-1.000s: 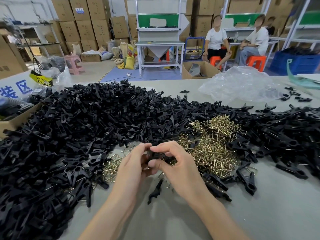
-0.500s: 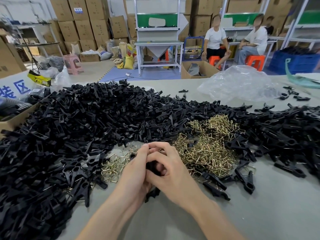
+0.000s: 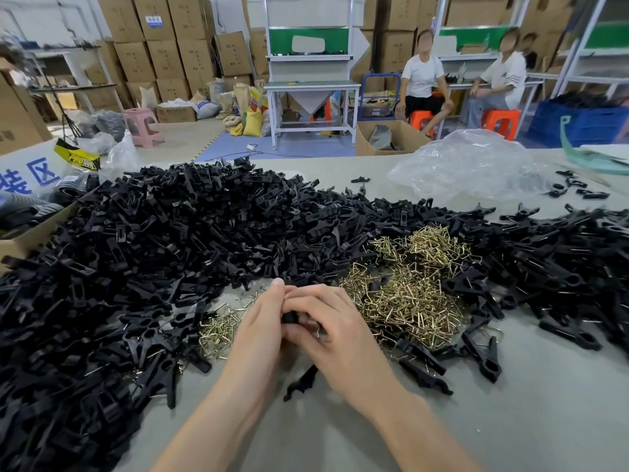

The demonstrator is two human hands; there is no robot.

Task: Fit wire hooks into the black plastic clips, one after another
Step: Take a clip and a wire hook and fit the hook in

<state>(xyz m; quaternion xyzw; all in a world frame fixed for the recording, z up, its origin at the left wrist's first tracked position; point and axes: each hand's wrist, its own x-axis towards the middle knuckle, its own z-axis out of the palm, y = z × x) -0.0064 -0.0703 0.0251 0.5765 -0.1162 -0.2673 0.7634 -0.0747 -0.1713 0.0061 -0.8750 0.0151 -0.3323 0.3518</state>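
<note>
Clips of black plastic (image 3: 153, 267) lie heaped across the left of the grey tabletop (image 3: 527, 420), with a small scatter of wire hooks (image 3: 218, 330) at the heap's near edge. Just right of it the left hand (image 3: 258, 335) and right hand (image 3: 340, 338) meet, each grip closed with curled fingers on one black clip (image 3: 290, 317) between them; whether a hook sits in it cannot be told. A loose clip piece (image 3: 303, 383) lies below the hands. Further right lies the main hook pile (image 3: 408, 294), then more clips (image 3: 561, 267).

Matt black plastic clips (image 3: 190, 240), shiny brass-coloured wire hooks (image 3: 408, 294), smooth grey table (image 3: 510, 420), crinkled clear plastic bag (image 3: 469, 165)
</note>
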